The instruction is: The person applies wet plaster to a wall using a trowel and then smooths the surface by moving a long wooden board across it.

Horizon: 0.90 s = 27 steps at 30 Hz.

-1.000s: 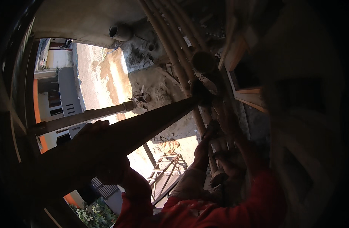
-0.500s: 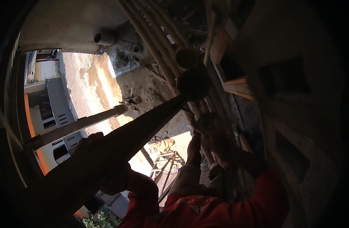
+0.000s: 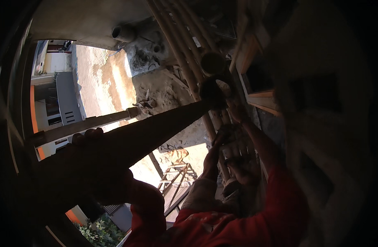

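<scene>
A long dark beam (image 3: 156, 127) runs from the lower left up to the middle, its far end by the buckets. My left hand (image 3: 89, 135) is wrapped over it, fingertips showing along its upper edge. My right hand (image 3: 237, 112), arm stretched forward, is at the near right side of a dark bucket (image 3: 209, 94). Its fingers look closed, but shadow hides what they hold. A pale patch shows inside that bucket. Just beyond stands a second bucket (image 3: 212, 63). My bare feet and bent legs are below, on bamboo poles (image 3: 218, 119).
More bamboo poles (image 3: 176, 37) stretch away beyond the buckets. Far below lie sunlit paving (image 3: 100, 78), a wooden trestle (image 3: 176, 177) and a tipped drum (image 3: 124, 33). A wooden window frame (image 3: 261, 101) and dark wall are on the right. A narrower beam (image 3: 86, 125) crosses at left.
My right hand has reached forward from near my feet to the bucket. A pale patch now shows inside that bucket. My left hand keeps its hold on the beam; the view has shifted slightly.
</scene>
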### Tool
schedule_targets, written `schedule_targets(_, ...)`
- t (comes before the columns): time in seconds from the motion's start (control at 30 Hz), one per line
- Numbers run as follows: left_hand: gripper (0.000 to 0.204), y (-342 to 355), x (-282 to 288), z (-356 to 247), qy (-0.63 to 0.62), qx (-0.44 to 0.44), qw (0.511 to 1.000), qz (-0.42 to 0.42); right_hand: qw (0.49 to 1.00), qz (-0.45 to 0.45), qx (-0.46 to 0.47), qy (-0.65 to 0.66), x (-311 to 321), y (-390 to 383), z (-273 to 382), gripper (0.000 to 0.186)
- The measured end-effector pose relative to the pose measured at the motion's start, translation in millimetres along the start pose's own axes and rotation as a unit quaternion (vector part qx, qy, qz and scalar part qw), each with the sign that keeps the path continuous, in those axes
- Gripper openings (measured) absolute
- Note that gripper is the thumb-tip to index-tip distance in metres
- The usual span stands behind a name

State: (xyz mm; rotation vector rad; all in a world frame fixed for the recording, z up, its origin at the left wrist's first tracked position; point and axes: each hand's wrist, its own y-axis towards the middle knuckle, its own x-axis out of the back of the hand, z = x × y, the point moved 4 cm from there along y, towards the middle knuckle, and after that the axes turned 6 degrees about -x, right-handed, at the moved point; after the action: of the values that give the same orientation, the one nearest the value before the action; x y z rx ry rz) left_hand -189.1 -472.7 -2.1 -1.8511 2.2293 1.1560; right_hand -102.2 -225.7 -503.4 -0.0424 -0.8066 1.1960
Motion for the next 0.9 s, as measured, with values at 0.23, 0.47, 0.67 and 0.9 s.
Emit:
schedule_targets(0.23,0.02,44.8,-40.6,39.6,0.536,-0.197,0.811,0.127,0.983,0.087,0.156,0.043,172.2,-178.1,108.2,0.036)
schedule_targets(0.47,0.047,48.4,-78.5,60.2,0.4,-0.06,0.91,-0.092,0.942,0.002,0.334,-0.019,234.1,-214.9,241.3,0.049)
schedule_targets(0.67,0.056,56.2,-74.9,49.0,0.376,-0.081,0.92,-0.077,0.942,0.024,0.306,-0.135,157.7,-182.6,186.7,0.039)
schedule_targets(0.9,0.027,56.7,-79.9,7.1,0.554,-0.252,0.792,0.047,0.943,0.025,0.119,-0.311,19.1,-38.0,10.4,0.024)
